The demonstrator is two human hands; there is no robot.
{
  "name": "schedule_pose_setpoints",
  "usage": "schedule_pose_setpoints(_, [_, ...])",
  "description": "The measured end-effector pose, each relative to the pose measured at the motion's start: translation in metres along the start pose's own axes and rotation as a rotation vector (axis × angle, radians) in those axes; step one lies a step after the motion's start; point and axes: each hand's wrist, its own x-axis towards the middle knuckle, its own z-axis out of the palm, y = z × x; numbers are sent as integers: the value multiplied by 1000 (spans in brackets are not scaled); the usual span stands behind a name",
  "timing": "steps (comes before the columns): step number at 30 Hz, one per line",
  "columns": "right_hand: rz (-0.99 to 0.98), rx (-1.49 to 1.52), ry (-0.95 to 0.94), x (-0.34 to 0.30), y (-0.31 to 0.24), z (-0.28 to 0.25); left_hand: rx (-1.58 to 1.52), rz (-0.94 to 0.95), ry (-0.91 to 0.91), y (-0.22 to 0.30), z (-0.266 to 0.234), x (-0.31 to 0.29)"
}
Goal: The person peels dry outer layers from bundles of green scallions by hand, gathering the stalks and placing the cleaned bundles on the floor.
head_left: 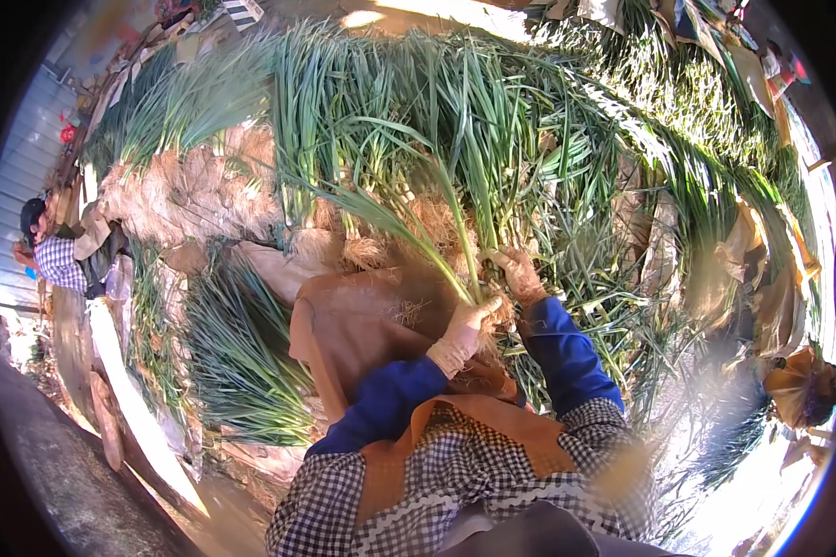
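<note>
1. Where they narrow toward their roots, a few long green stalks (pixel 444 267) are gripped closely by the left hand (pixel 464 334), just off the centre of the view toward 5 o'clock.
2. From this grip they are fanned toward 11 and 12 o'clock; a tuft of pale roots (pixel 501 317) is seen just beside the hand.
3. The right hand (pixel 520 274) is held near the stalks, at 3 o'clock; whether anything is pinched by it cannot be told.
4. A brown sheet (pixel 344 311) is spread toward 8 o'clock of the centre.
5. A broad pile of leafy plants (pixel 362 88) is laid toward 12 o'clock, and a smaller heap (pixel 237 353) toward 8.
6. Another person (pixel 60 262) is seen at 9 o'clock, near pale root bundles (pixel 186 200).
</note>
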Motion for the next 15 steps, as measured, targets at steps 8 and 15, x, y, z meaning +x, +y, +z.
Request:
schedule_pose_setpoints(8, [-218,-1467,357,1,-23,41,346,115,285,-36,-60,38])
schedule_pose_setpoints(15, [-156,-167,538,-126,-1,-47,-166,100,210,-8,-34,18])
